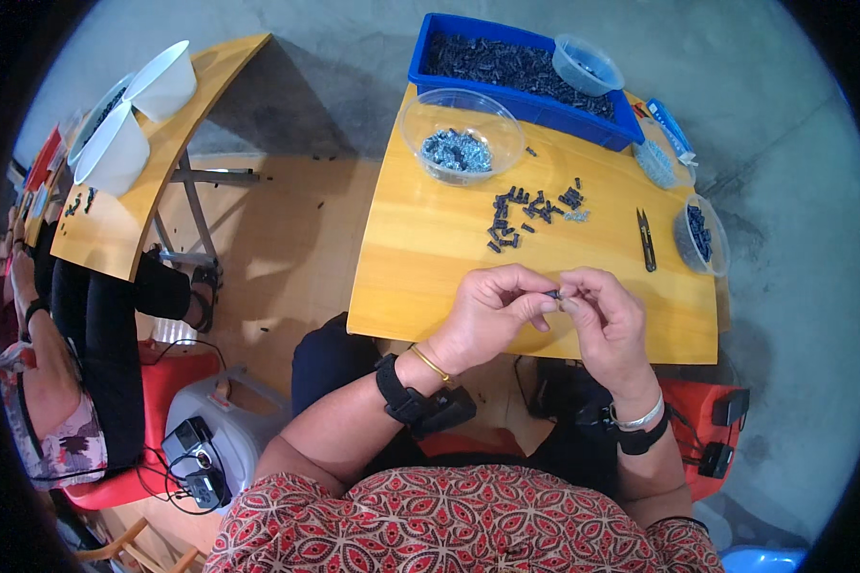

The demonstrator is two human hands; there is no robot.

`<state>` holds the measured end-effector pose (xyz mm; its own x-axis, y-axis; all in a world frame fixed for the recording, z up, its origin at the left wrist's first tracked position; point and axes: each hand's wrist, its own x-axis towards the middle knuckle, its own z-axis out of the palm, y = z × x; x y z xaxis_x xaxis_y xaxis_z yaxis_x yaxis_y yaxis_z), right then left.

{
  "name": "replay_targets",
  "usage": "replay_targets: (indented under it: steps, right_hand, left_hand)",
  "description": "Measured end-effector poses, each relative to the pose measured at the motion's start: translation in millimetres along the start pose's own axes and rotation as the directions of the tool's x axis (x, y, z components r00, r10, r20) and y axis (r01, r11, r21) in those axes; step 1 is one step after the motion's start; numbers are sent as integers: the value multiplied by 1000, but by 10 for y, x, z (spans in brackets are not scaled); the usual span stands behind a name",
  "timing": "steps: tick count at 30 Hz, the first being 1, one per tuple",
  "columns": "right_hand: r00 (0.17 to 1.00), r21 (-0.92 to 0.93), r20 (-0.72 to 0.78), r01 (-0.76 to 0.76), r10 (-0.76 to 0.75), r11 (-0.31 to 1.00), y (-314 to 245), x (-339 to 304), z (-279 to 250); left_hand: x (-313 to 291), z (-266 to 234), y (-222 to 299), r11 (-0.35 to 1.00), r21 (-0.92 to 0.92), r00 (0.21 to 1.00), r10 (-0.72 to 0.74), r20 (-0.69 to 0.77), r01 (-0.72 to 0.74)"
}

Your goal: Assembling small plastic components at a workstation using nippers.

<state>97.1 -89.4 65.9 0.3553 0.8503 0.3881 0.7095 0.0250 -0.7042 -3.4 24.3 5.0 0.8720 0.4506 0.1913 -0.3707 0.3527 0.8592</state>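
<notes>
My left hand (492, 310) and my right hand (604, 323) meet above the table's near edge. Between the fingertips of the left is a small dark part (551, 294). The right thumb and forefinger pinch at its other end; whether they hold a second tiny piece is hidden. Beyond my hands lies a loose group of small black plastic parts (500, 229), with a few silvery pieces (575, 217) at its right side. Farther back, a clear round bowl (456, 153) holds many small shiny metal pieces.
At the table's (411, 258) back, a blue tray (592, 130) full of black parts carries a clear bowl (588, 67). Black thread snips (647, 241) lie right, near a tub of dark parts (699, 234) and another clear container (655, 164). Leftward, a person (57, 382) sits at another table.
</notes>
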Motion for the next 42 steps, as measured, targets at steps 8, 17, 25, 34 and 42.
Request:
replay_targets:
  steps: [8, 17, 25, 34, 42]
  right_hand:
    - [993, -255, 88, 101, -81, 962, -32, -79, 62]
    - [977, -590, 188, 196, -102, 783, -158, -87, 26]
    - [988, -492, 114, 149, -106, 858, -85, -165, -49]
    - [980, -375, 155, 173, -123, 911, -46, -229, 43]
    - [997, -137, 70, -4, 14, 991, 162, 41, 135]
  left_hand:
    - [17, -14, -3, 998, -7, 996, -66, -57, 65]
    - [-23, 24, 88, 985, 21, 980, -170, -105, 173]
    - [-24, 38, 27, 981, 32, 979, -189, -74, 191]
    - [-54, 47, 44, 971, -49, 970, -237, -51, 235]
    - [-5, -32, 108, 994, 17, 977, -102, -190, 107]
